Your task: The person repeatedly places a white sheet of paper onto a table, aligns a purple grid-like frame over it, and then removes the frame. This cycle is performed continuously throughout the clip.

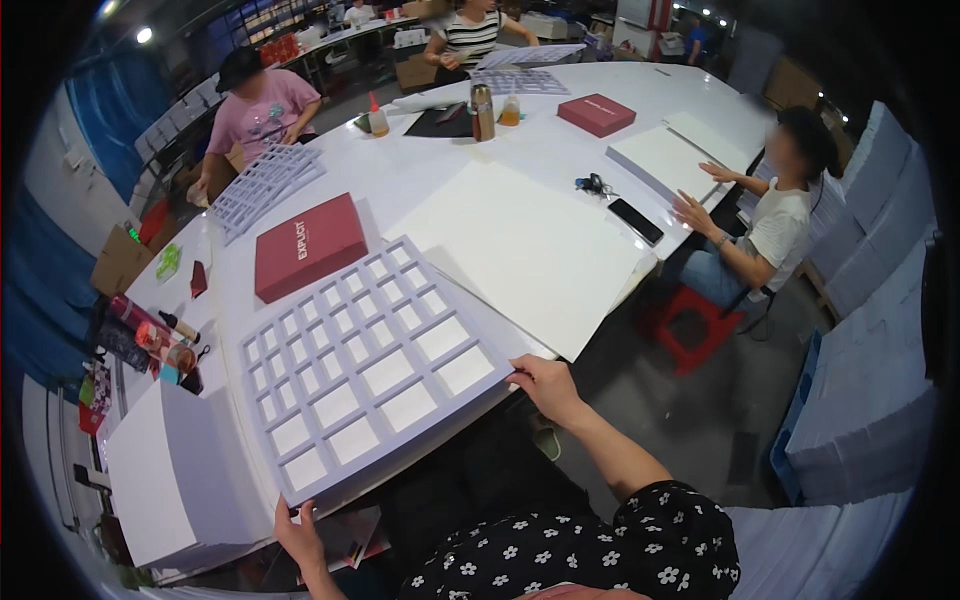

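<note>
A pale lavender tray [400, 433] with a grid of many small and larger compartments lies at the near side of the white table. My right hand [545, 387] grips its near right corner, fingers curled at the edge. At the near left corner my left hand [300, 537] holds the tray between thumb and fingers. White shows through the compartments; what lies under the tray is mostly hidden. Just beyond it sits a closed dark red box [325, 262]. Large white sheets [510, 240] lie to the right of the tray.
A tall white stack [155, 480] stands left of the tray. A phone [635, 222], keys [596, 185], a thermos [482, 112], a glue bottle [377, 118] and another red box [596, 115] are farther off. Several people sit around the table; one handles lavender grids [265, 185].
</note>
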A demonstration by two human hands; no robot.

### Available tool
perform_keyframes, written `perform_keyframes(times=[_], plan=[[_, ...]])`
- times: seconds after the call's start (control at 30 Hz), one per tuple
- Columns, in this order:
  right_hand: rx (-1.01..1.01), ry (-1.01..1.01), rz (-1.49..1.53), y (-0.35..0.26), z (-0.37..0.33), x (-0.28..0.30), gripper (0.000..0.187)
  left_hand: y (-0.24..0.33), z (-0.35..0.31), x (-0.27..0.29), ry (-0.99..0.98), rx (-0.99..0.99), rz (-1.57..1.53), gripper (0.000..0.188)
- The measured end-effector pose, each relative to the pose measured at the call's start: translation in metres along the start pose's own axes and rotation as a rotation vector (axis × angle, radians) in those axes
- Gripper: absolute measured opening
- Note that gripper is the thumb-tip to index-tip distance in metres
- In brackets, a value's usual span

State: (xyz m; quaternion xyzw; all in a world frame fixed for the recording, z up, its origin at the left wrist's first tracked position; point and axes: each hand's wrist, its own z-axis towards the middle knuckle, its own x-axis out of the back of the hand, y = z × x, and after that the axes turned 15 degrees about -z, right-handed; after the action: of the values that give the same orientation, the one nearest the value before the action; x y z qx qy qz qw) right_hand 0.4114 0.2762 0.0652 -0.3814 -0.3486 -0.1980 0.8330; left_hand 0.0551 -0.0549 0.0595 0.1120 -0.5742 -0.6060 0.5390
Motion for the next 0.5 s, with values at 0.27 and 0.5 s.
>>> perform_keyframes(times=[0.27,0.5], plan=[[-0.014,-0.059,-0.006,0.009,0.002,0.003,0.017,-0.004,-0.002,0.003,-0.022,0.058,-0.015,0.041],[0.134,-0.074,-0.197,0.009,0.011,0.009,0.018,-0.01,-0.001,0.005,-0.032,-0.004,-0.014,0.036]])
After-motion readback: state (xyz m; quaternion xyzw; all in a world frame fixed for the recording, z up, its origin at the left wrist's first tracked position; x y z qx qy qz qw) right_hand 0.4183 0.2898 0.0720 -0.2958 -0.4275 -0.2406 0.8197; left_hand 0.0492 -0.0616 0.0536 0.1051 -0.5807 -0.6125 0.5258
